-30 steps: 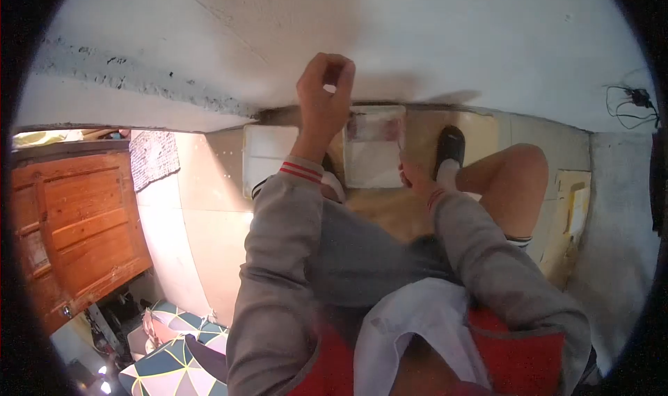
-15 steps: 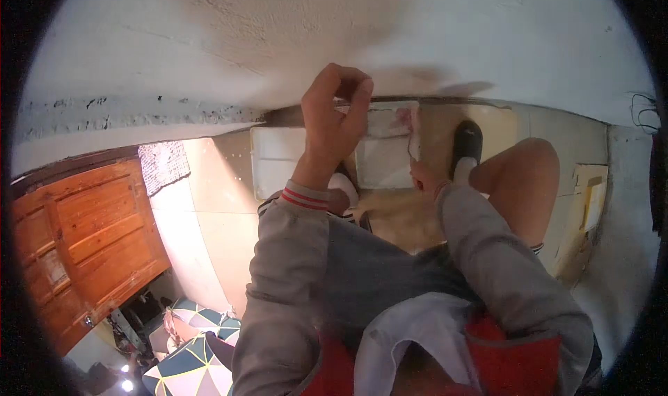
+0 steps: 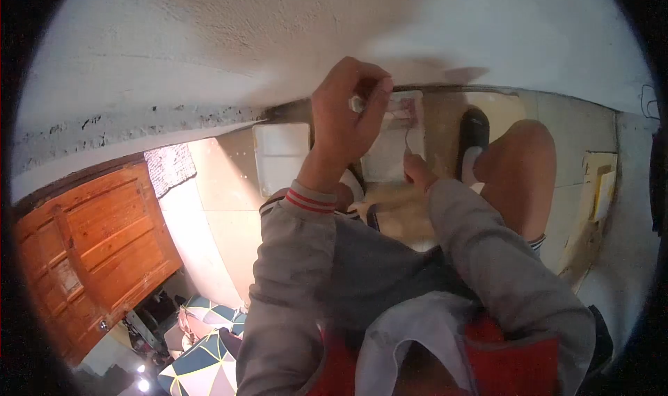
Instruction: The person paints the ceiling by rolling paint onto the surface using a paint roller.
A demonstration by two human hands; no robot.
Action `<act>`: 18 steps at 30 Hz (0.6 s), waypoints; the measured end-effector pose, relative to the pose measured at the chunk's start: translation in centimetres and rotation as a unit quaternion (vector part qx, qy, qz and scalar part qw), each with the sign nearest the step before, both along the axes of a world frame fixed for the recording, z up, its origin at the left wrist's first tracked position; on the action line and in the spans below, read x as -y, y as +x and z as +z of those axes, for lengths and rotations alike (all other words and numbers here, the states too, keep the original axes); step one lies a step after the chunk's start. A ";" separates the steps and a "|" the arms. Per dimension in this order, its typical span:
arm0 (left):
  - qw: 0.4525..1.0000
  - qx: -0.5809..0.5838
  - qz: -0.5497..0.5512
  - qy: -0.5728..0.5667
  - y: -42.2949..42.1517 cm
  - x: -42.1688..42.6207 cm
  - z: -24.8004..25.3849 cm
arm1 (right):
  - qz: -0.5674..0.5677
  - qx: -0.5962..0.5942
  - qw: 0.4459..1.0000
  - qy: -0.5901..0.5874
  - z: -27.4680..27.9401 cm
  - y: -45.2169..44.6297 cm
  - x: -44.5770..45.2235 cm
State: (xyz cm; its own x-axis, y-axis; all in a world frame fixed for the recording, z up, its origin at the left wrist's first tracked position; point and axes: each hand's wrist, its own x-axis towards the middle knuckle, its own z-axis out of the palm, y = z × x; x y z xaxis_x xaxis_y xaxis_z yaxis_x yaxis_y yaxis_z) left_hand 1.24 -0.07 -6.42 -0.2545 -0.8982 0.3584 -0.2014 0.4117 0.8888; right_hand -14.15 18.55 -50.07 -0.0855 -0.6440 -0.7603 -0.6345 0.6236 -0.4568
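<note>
My right hand [image 3: 419,173] is closed around the handle of a small paint roller [image 3: 400,116]. Its thin wire frame runs up to the roller, which lies in a white tray [image 3: 379,163] on the floor; pinkish smears show at the tray's far right. My left hand [image 3: 346,114] is raised in front of the tray's left side, thumb and fingertips meeting in a ring. Whether anything small sits in that pinch is hidden. Left of this hand, a second white tray [image 3: 282,142] lies on the floor.
A pale plastered wall [image 3: 278,41] rises ahead, right beyond the trays. To the left are an orange wooden door [image 3: 104,236], a woven mat [image 3: 170,168] and patterned fabric [image 3: 205,361]. My bent leg and dark shoe [image 3: 474,133] are right of the tray.
My left hand has shifted slightly up and to the right in view. The right hand has moved slightly up and left, still holding the paint roller at the tray. The view has tilted slightly.
</note>
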 end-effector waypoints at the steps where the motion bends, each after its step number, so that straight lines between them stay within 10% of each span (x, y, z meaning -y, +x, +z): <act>1: 1.000 -0.003 -0.001 0.000 0.2 -0.1 -0.1 | 0.052 -0.072 0.989 -0.118 0.1 -0.2 -0.5; 8: 1.000 0.023 0.010 -0.006 0.9 -0.4 -0.2 | 0.076 -0.050 0.995 -0.049 5.9 -2.5 0.2; 10: 0.999 0.033 0.022 -0.005 1.5 -0.4 -1.2 | -0.101 0.155 0.979 0.087 11.6 -3.2 0.4; 11: 0.999 0.027 0.026 -0.004 1.8 -0.3 -1.6 | -0.098 0.149 0.980 0.088 1.2 -8.3 -4.4; 13: 0.999 0.041 0.019 -0.008 2.2 -0.1 -2.4 | -0.042 0.586 0.799 0.126 -16.7 -13.4 -8.4; 14: 0.999 0.034 0.021 -0.013 2.0 -0.1 -2.4 | -0.039 0.581 0.803 0.123 -10.8 -14.5 -10.7; 16: 0.999 0.033 0.022 0.004 2.3 -0.6 -2.5 | 0.088 0.061 0.991 0.078 1.5 -9.6 -5.7; 18: 0.999 0.025 0.031 0.001 2.5 -1.2 -2.2 | 0.092 0.118 0.988 0.049 9.3 -8.2 -4.2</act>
